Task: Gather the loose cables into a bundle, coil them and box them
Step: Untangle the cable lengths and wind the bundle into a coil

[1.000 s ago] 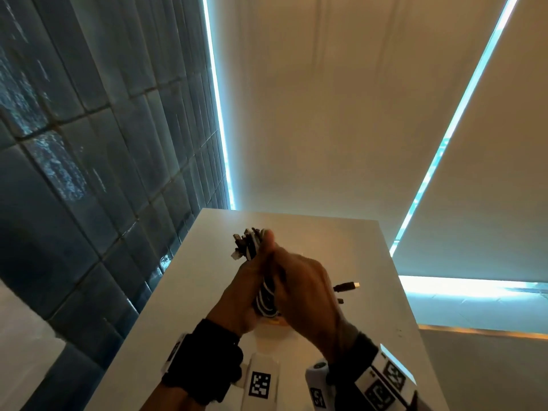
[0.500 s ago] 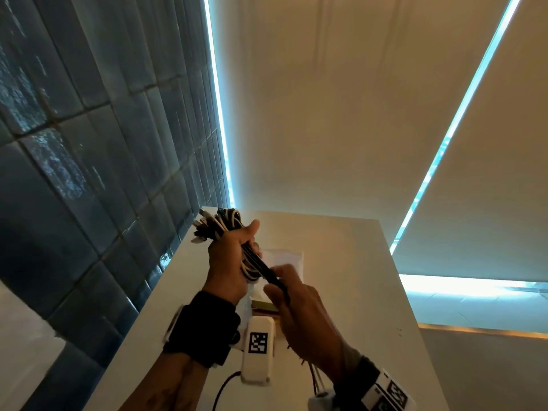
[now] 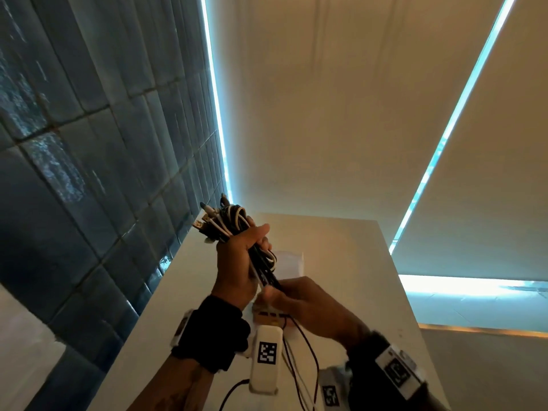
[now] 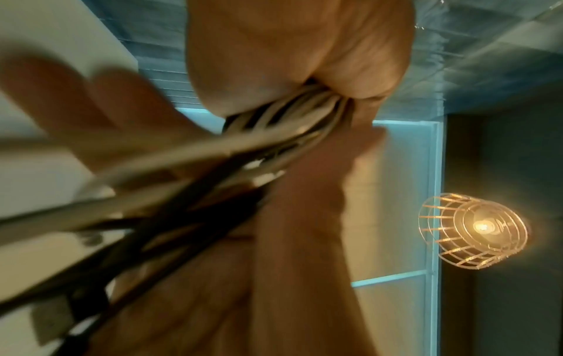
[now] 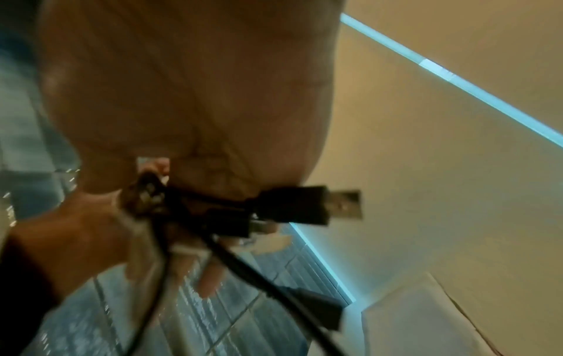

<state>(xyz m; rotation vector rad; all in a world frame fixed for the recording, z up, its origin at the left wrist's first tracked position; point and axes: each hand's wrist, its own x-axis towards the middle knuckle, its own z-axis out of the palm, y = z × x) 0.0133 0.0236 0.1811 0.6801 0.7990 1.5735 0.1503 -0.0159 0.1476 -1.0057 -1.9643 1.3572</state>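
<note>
Above the counter (image 3: 341, 262), the left hand (image 3: 237, 262) grips the cable bundle (image 3: 228, 223); its long axis slants down-right, near, to the right hand (image 3: 308, 304) pinching the tails.

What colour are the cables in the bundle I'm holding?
Black and white mixed, clearest in the head view: cable bundle.

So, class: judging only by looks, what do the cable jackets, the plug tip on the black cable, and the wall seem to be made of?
Cable bundle: smooth black and white jackets, likely plastic or rubber. USB plug: bare silvery tip, probably metal, in a black moulded grip. Wall: glossy dark blue blocks with grout lines, likely glazed tile.
</note>
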